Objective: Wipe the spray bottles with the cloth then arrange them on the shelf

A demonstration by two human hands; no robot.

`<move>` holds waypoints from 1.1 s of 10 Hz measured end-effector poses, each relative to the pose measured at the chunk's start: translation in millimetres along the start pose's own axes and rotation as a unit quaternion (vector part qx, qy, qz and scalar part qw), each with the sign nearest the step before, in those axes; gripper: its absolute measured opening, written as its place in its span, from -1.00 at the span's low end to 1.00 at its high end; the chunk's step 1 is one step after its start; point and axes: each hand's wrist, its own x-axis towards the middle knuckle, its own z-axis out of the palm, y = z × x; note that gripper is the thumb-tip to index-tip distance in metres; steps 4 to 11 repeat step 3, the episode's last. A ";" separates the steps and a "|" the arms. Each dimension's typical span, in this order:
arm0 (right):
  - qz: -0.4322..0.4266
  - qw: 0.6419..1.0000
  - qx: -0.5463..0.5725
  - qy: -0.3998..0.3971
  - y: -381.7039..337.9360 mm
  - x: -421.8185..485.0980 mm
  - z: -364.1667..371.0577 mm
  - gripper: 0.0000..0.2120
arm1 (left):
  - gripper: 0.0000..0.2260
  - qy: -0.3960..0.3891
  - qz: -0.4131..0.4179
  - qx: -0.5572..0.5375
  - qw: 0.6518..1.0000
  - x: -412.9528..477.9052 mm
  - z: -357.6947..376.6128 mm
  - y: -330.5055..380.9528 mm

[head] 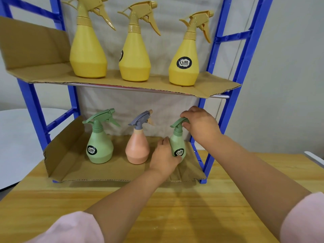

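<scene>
Green spray bottle [177,141] is standing upright at the right end of the lower shelf [105,171], with both of a person's hands gripping it, as the head camera is showing. The left hand [164,159] is curling its fingers round the bottle's lower body, just beside the black label. The right hand [199,123] is pinching the trigger head from the right side. The left hand is hiding the base, so it cannot be told whether the bottle is already resting on the cardboard liner or hanging just above it.

Five other bottles are standing upright on the blue rack [233,67]. Three yellow bottles [135,57] are lining the upper shelf [215,85], evenly spaced. A second green bottle [100,146] and a pink bottle [137,148] are sharing the lower shelf, the pink one just beside the left hand.

The arranging is looking nearly finished: this bottle appears to be the last one going into place, filling the third spot on the lower row. No cloth is showing anywhere in view, so whether the wiping is done cannot be told. The wooden table [157,207] in front of the rack is carrying only the person's forearms above it.
</scene>
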 end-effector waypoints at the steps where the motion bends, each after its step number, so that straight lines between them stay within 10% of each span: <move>1: 0.006 1.000 -0.011 0.001 -1.9 -3.5 -1.8 -0.73 | -0.43 -0.013 -0.005 0.001 1.000 -0.5 -2.7 1.3; 11: 0.005 1.000 -0.018 -0.002 -4.9 -12.5 -8.1 -0.65 | -0.23 -0.033 -0.011 0.018 0.999 -6.1 -12.4 5.0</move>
